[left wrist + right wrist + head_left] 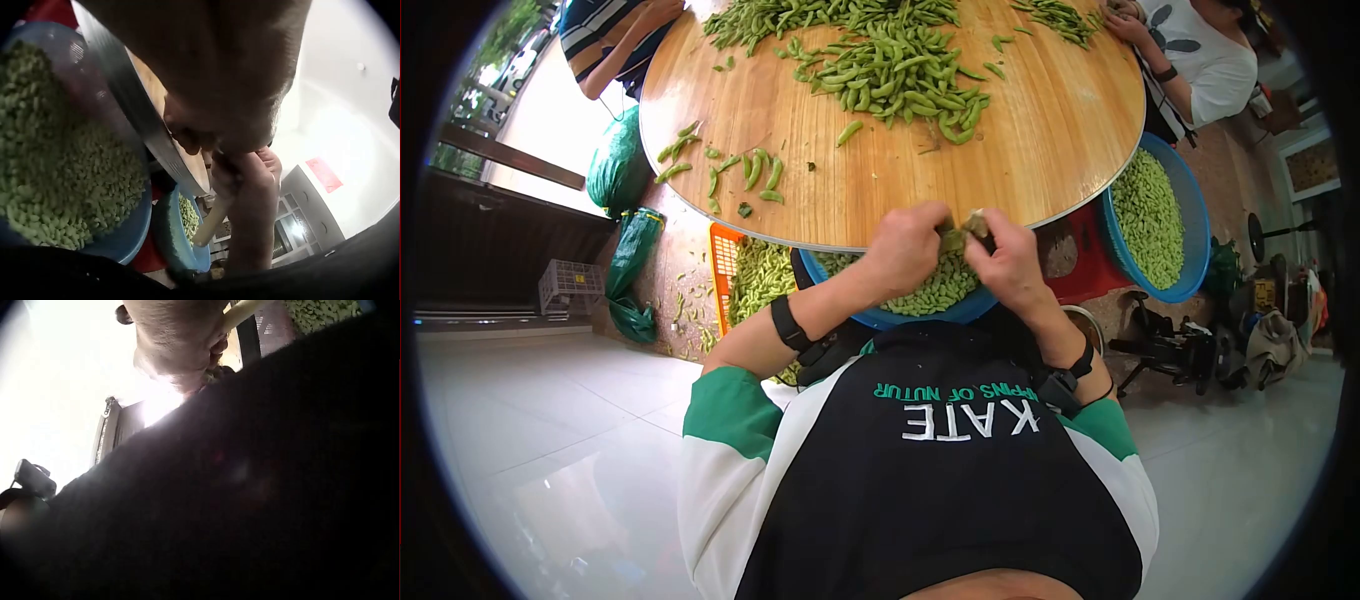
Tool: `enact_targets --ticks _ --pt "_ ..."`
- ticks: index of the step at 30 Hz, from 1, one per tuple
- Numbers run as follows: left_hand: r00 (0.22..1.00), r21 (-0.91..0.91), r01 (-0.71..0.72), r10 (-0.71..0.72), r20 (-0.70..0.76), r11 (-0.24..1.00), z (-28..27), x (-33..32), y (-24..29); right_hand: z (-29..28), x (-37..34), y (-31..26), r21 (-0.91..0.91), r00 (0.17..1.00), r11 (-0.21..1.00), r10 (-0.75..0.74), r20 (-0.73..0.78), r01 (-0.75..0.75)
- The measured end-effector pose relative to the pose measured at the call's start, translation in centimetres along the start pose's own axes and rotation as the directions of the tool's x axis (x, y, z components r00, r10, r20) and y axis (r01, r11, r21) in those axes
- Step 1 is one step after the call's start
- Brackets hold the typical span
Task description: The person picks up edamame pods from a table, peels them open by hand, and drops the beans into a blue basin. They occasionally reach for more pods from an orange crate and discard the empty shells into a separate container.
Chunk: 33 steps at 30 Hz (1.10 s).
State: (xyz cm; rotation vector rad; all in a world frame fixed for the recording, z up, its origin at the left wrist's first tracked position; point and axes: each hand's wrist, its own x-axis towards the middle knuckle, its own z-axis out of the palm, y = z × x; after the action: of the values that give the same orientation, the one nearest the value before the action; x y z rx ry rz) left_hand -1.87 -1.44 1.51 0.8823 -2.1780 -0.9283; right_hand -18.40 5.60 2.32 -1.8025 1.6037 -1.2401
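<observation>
Both hands meet just off the near edge of the round wooden table [850, 190], above a blue basin of shelled green beans [935, 290]. The left hand [905, 250] pinches a green pod [952, 240] between curled fingers and thumb. Close beside it, the right hand [1008, 262] has its fingertips curled on the pod's other end. In the left wrist view the left hand [219, 81] hides most of the pod, and the right hand [247, 194] lies beyond it. The right wrist view is largely blocked by something dark; the right hand [178, 344] shows at its top.
A heap of pods [890, 75] lies on the table, with a few loose pods [752, 170] at its left. A second blue basin [1155, 220] stands at the right, an orange basket [725, 265] at the left. Two people sit across the table.
</observation>
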Motion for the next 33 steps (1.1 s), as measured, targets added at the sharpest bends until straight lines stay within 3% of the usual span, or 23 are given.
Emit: enact_targets --ticks 1,2,3,4,5,7,8,10,11,15,16,18,19,21,23,25,26,27,29,32,33 --pt "0.995 0.037 -0.067 0.07 -0.067 0.997 -0.4 0.3 -0.4 -0.4 0.1 0.2 0.067 0.99 0.988 0.138 0.007 -0.138" --pt "0.995 0.038 -0.067 0.069 -0.067 0.997 -1.2 0.6 -0.8 -0.7 0.1 0.5 0.112 0.985 0.98 0.169 -0.029 -0.165" --pt "0.99 0.178 -0.112 0.126 -0.065 0.978 -2.1 1.0 -1.0 -0.8 0.1 0.6 0.114 0.985 0.98 0.169 -0.029 -0.165" --pt "0.982 0.314 -0.154 0.18 -0.055 0.937 -2.7 1.2 -0.9 -1.0 0.1 0.7 0.242 0.961 0.93 0.275 0.039 -0.277" --pt "0.982 0.315 -0.154 0.18 -0.057 0.937 -2.8 1.2 -0.3 -1.0 0.1 0.7 0.355 0.923 0.852 0.366 0.121 -0.385" --pt "0.906 0.254 -0.339 0.387 -0.172 0.906 -2.5 1.1 1.0 -0.7 0.1 0.5 0.371 0.914 0.836 0.382 0.136 -0.404" --pt "0.906 0.257 -0.338 0.387 -0.173 0.905 -2.1 0.6 1.2 -0.5 0.0 0.4 0.388 0.903 0.816 0.401 0.152 -0.428" --pt "0.988 -0.158 -0.134 0.144 0.056 0.978 -1.2 -0.5 1.3 0.1 -0.2 0.2 0.439 0.893 0.777 0.404 0.201 -0.451" --pt "0.988 -0.153 -0.134 0.144 0.052 0.979 -0.9 -0.8 1.3 0.3 -0.4 0.1 0.485 0.88 0.735 0.405 0.247 -0.475" --pt "0.971 -0.092 -0.239 0.236 -0.039 0.967 -1.2 -0.9 0.4 -0.4 -0.8 0.2 0.387 0.858 0.768 0.422 0.294 -0.51" --pt "0.964 -0.054 -0.262 0.258 -0.067 0.964 -1.7 -0.7 0.0 -0.5 -1.2 0.5 0.387 0.859 0.77 0.418 0.294 -0.507" --pt "0.944 0.066 -0.274 0.281 -0.171 0.96 -3.5 0.7 -1.3 -0.3 -2.0 1.3 0.338 0.917 0.872 0.253 0.309 -0.355" --pt "0.948 0.144 -0.219 0.245 -0.201 0.965 -4.6 1.8 -2.7 -0.3 -2.0 1.1 0.338 0.916 0.871 0.254 0.309 -0.356" --pt "0.95 0.219 -0.158 0.209 -0.234 0.963 -6.1 3.6 -5.0 -0.2 -1.9 0.4 0.169 0.94 0.977 0.064 0.335 -0.127" --pt "0.928 0.647 -0.14 0.327 -0.179 0.749 -7.1 5.2 -6.2 0.1 -1.6 0.1 0.182 0.932 0.973 0.07 0.355 -0.142" --pt "0.937 0.575 -0.182 0.318 -0.144 0.798 -6.3 5.9 -6.8 0.6 -1.6 0.1 0.228 0.967 0.974 -0.064 0.248 0.006" --pt "0.947 0.493 -0.215 0.303 -0.106 0.843 -5.7 6.1 -7.0 0.6 -1.6 0.1 0.227 0.967 0.974 -0.064 0.247 0.006" --pt "0.946 0.493 -0.217 0.306 -0.106 0.843 -5.1 6.4 -7.0 0.6 -1.5 0.1 0.23 0.965 0.971 -0.003 0.261 -0.059" --pt "0.962 0.287 -0.245 0.269 -0.047 0.926 -3.6 6.8 -7.0 0.8 -1.6 0.5 0.229 0.958 0.965 0.059 0.281 -0.126" --pt "0.96 0.357 -0.25 0.279 -0.03 0.9 -3.0 6.8 -7.0 0.6 -1.4 1.0 0.23 0.976 0.966 0.068 0.206 -0.117" --pt "0.96 0.371 -0.24 0.276 -0.048 0.897 -2.9 6.6 -6.8 0.0 -1.4 0.2 0.331 0.971 0.918 0.17 0.167 -0.217"
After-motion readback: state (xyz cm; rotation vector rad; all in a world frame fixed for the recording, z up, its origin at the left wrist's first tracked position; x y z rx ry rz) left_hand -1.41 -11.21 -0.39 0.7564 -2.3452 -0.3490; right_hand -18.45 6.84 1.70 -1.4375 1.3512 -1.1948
